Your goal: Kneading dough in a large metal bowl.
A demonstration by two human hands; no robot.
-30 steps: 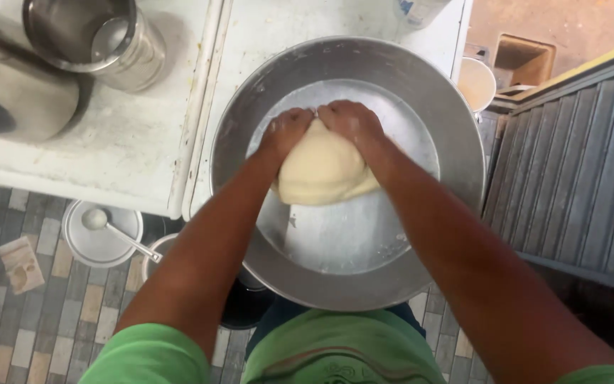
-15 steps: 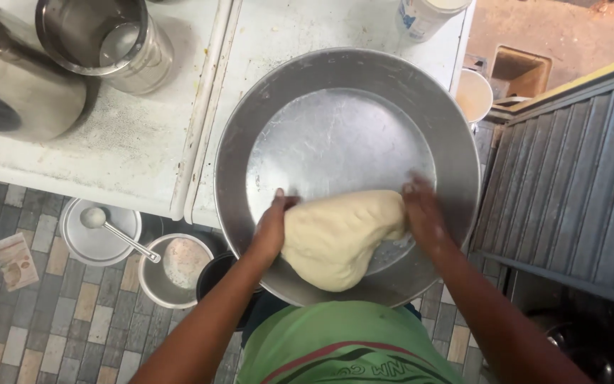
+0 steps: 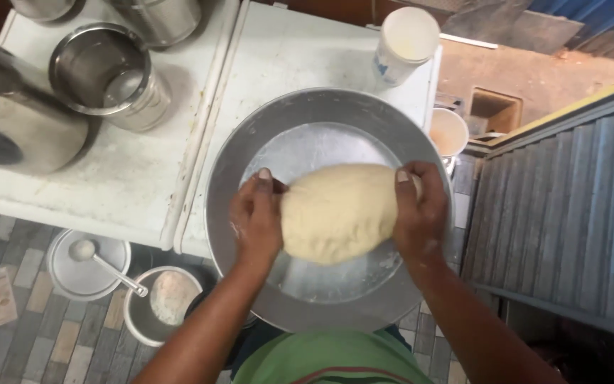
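Surface: a white worktop (image 3: 300, 64) is seen from above in the head view, with a tiled floor (image 3: 30, 334) below its near edge and a corrugated metal panel (image 3: 570, 213) at the right.
Pan: a wide round metal pan (image 3: 250, 142) is set on the worktop, its near rim reaching past the edge.
Dough: a pale lump of dough (image 3: 339, 212) is held over the middle of the pan, between the two hands.
Left hand: the left hand (image 3: 256, 220) is pressed against the dough's left side, fingers curled onto it.
Right hand: the right hand (image 3: 421, 213) is closed over the dough's right end.
Worktop items: a steel pot (image 3: 104, 75) is placed at the left, and a white cup (image 3: 405, 44) stands just beyond the pan.
Floor items: a round lid with a spoon (image 3: 87, 263) and a small pot of flour (image 3: 165, 302) are found below the worktop.
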